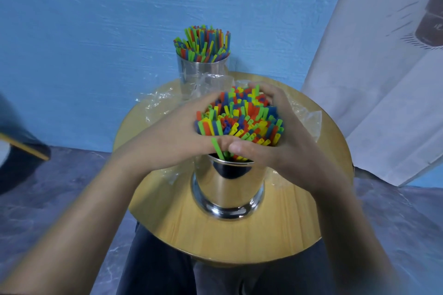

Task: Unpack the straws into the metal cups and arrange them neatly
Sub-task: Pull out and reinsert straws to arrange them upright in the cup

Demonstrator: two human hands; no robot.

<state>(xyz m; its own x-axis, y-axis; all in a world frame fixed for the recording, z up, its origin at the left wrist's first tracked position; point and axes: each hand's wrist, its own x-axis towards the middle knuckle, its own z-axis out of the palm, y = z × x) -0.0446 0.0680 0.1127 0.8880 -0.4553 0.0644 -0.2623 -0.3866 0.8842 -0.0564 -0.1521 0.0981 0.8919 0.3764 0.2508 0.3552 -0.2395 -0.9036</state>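
A shiny metal cup (229,189) stands near the middle of the round wooden table (239,239). A thick bundle of red, blue, green and yellow straws (242,121) sticks up out of it. My left hand (175,136) curls round the bundle's left side and my right hand (282,132) wraps its right side, thumbs meeting at the front. One green straw (218,148) leans out at the front. A second metal cup (202,74), filled with upright straws (203,44), stands at the table's far edge.
Crumpled clear plastic wrapping (304,117) lies on the table behind and beside the near cup. A blue wall is behind, a white sheet (374,79) hangs at the right. My legs in dark trousers (163,270) sit under the table's near edge.
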